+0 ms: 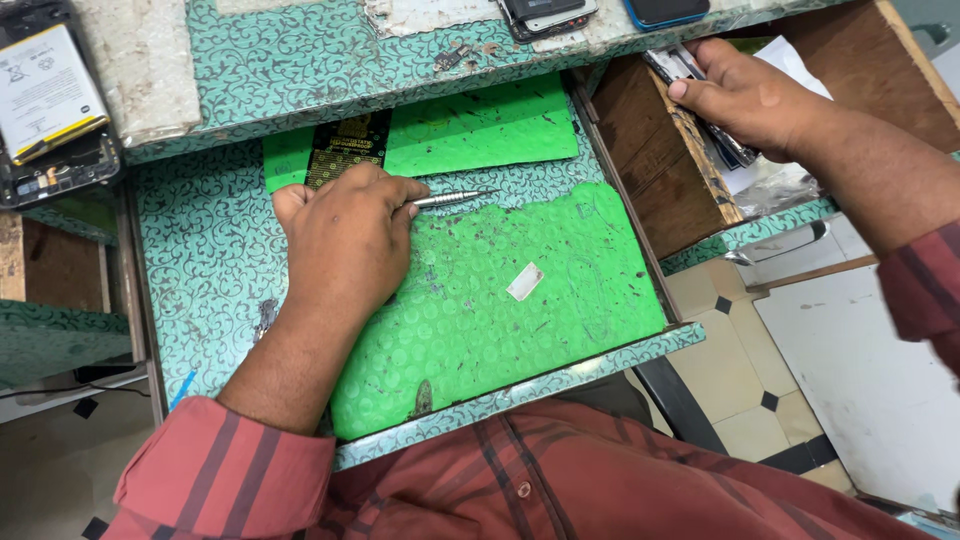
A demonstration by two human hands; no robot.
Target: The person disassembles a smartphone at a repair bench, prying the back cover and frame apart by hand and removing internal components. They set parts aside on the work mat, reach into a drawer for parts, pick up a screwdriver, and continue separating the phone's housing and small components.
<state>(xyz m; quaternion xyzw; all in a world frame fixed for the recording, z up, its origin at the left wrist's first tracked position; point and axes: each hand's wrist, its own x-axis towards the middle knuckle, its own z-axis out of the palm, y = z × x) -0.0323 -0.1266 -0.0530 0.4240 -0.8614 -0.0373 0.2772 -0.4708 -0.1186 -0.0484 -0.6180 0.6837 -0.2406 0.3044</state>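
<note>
My left hand rests on the pulled-out work shelf and is closed around a slim metal screwdriver, whose tip points right over the green mat. A black and gold strip lies just beyond that hand on a second green sheet. My right hand reaches into an open wooden drawer at the upper right, its fingers on dark flat phone parts and papers inside. A small white scrap lies on the mat.
A teal patterned counter runs along the top, with an opened phone and battery at the left and other phones at the top edge. A tiled floor shows at the right.
</note>
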